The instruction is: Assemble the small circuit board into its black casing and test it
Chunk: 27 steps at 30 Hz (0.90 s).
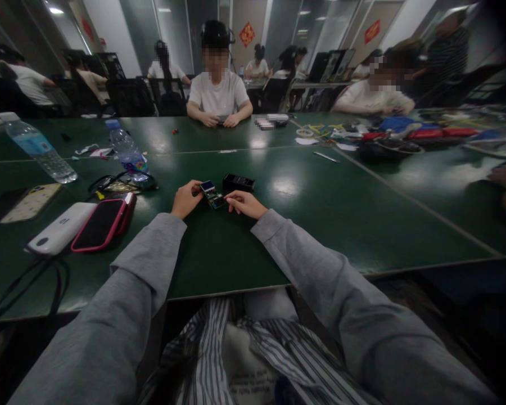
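Observation:
A small circuit board (213, 196) with a blue part at its far end lies on the dark green table (329, 214), held between both my hands. My left hand (186, 199) is curled, its fingertips pinching the board's left side. My right hand (245, 203) is curled too, fingers pressed on the board's right edge. Just beyond the board stands a small black box (238, 182), apart from my fingers. Grey sleeves cover both my arms.
To the left lie a phone in a pink case (102, 224), a white power bank (61, 228), another phone (30, 202), cables and two water bottles (127, 151). A person in white sits opposite (218, 93). Coloured parts and tools (388, 132) lie at the right.

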Tool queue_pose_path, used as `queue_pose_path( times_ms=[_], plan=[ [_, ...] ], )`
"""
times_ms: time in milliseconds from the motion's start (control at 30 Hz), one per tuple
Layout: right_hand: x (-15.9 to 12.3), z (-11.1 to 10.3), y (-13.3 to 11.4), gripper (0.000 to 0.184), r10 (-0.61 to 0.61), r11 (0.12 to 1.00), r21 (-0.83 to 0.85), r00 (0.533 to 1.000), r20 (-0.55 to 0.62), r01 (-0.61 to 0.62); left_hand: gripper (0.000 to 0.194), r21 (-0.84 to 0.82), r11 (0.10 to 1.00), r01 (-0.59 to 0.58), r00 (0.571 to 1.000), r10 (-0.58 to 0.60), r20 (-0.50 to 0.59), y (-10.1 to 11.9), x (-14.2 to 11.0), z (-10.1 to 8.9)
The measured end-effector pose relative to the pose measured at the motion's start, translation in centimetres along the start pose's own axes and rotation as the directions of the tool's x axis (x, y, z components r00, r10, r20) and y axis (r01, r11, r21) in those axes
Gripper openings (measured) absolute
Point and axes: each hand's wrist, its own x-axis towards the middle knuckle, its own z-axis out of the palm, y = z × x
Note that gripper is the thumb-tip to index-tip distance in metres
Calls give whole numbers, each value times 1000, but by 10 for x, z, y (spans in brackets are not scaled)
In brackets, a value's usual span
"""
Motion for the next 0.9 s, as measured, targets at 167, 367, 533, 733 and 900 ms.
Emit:
queue_pose_path(
  times_ms=[167, 367, 533, 733, 900],
  plan=[
    [1, 0, 2, 26, 10, 1000, -1, 1000, -10, -10, 28, 33, 999, 19, 1000, -19, -8, 1, -1, 0],
    [3, 1, 9, 34, 23, 999, 34, 999, -38, -21, 25, 9, 1000, -8, 1000, 8, -10, 1, -2, 0],
    [5, 2, 15, 50, 3, 999, 36, 995, -95, 0, 29, 63, 997, -38, 999, 39, -21, 1, -3, 1],
    [5, 1, 19, 48, -61, 995, -92, 985, -162, 46, 37, 95, 995, -22, 999, 19, 35, 1, -3, 4],
    [6, 1, 23, 42, -84, 988, -140, 978, -190, 57, 54, -65, 994, -93, 990, 99, 103, -6, 0, 9]
  ],
)
